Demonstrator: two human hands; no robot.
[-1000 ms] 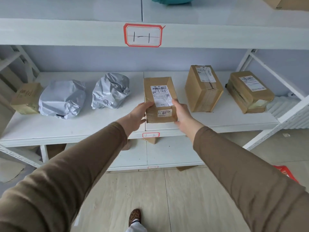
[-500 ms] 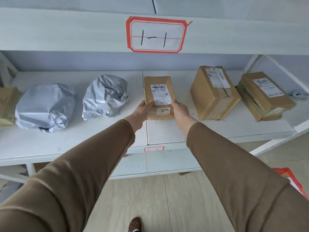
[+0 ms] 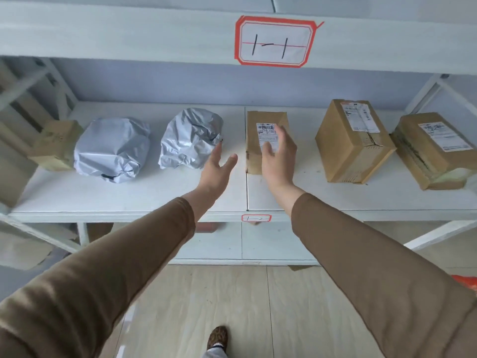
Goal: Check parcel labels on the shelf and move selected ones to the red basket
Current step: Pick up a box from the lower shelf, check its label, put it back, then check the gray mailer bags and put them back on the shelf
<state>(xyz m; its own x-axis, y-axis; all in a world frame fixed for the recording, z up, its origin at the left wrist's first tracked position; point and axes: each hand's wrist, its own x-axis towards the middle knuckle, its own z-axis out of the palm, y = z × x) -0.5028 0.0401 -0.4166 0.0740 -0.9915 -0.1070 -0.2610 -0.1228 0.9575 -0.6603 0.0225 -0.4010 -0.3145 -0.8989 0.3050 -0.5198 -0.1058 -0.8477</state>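
White shelf (image 3: 129,195), tag "1-1" (image 3: 275,41) on beam above, pale wall behind, wood-look floor (image 3: 232,293) below. Centre parcel (image 3: 258,140) flat on shelf, label up. Left hand (image 3: 216,169) released, fingers spread, left of parcel. Right hand (image 3: 277,153) relaxed over label; contact unclear. Red basket (image 3: 467,281) at right edge.

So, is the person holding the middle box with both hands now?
No, the box lies on the shelf, and both the left hand and the right hand are open and grip nothing.
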